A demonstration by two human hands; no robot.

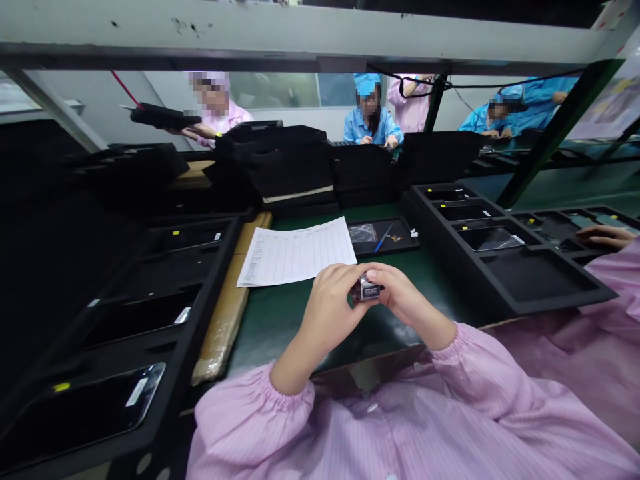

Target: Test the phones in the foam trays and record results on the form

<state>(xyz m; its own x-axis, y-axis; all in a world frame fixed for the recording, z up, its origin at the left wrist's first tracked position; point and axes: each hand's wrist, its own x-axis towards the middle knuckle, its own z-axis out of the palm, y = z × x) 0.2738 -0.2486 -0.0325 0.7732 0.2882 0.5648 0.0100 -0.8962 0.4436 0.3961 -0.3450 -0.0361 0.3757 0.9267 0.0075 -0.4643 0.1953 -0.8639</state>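
Above the green table, both hands are closed around a small chrome tally counter (369,291) with a row of digits in its window. My left hand (333,300) wraps it from the left, fingers over the back and thumb below. From the other side my right hand (403,297) grips it, with a finger or thumb at its top. A printed paper sheet (300,253) lies just beyond my left hand. Behind the hands is a shallow black tray (410,243) with a blue pen (383,238), a clear plastic bag (363,233) and small parts.
Black foam trays (220,267) with phone screens (95,407) stand at left, beside a taped cardboard piece (225,320). Another foam tray (545,303) with screens is at right, near a co-worker's hand (607,235). A shelf beam (300,33) crosses overhead; several people work beyond.
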